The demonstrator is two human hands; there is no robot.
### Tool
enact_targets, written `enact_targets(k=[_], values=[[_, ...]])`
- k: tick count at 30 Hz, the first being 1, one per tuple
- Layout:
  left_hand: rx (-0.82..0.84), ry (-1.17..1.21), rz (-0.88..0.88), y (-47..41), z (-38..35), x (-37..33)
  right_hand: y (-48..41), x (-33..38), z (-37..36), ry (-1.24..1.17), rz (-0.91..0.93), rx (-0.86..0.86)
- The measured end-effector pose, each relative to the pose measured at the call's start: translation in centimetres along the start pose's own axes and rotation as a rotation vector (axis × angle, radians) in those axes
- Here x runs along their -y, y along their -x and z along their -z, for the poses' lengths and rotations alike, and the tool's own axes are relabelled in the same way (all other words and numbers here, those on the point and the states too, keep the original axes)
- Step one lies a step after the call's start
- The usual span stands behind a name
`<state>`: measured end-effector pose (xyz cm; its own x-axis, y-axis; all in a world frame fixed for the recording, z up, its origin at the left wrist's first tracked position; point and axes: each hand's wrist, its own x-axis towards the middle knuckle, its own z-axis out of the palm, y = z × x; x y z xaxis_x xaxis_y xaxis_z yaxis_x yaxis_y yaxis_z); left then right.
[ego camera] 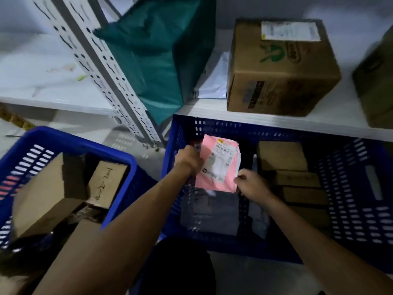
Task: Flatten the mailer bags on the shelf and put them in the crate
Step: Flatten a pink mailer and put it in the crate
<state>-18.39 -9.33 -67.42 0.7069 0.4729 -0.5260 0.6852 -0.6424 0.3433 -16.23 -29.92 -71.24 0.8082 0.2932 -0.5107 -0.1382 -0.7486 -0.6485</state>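
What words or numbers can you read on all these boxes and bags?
Pink mailer bag: white printed label, too blurred to read.
Big cardboard box on the shelf: white label and green logo, too blurred to read.
Small box in the left crate: handwritten marks, not legible.
Nothing reads clearly.

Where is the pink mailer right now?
The pink mailer is inside the right crate, at its left end, held between the left hand and right hand.

A pink mailer bag [217, 165] with a white shipping label stands tilted inside the blue crate [361, 188], at its 10 o'clock corner, above grey mailer bags [209, 211] lying flat. On the shelf [276, 122], at 12 o'clock, a green mailer bag [153, 56] leans upright beside a white mailer bag [214, 81].
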Motion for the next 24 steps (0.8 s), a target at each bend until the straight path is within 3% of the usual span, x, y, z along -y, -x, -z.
enact_targets(k=[11,19,24], values=[[-0.083,0.065,0.02,-5.6,-3.8,1.8,-7.6,-1.7,-2.2,0.045,0.007,0.089],[-0.197,-0.134,-0.043,-6.4,-5.7,1.7,-11.0,-2.3,-5.3,-0.119,-0.038,0.152],[-0.089,-0.288,-0.148,-6.4,-7.9,2.7,-12.2,-2.4,-7.2,-0.075,-0.003,0.146]])
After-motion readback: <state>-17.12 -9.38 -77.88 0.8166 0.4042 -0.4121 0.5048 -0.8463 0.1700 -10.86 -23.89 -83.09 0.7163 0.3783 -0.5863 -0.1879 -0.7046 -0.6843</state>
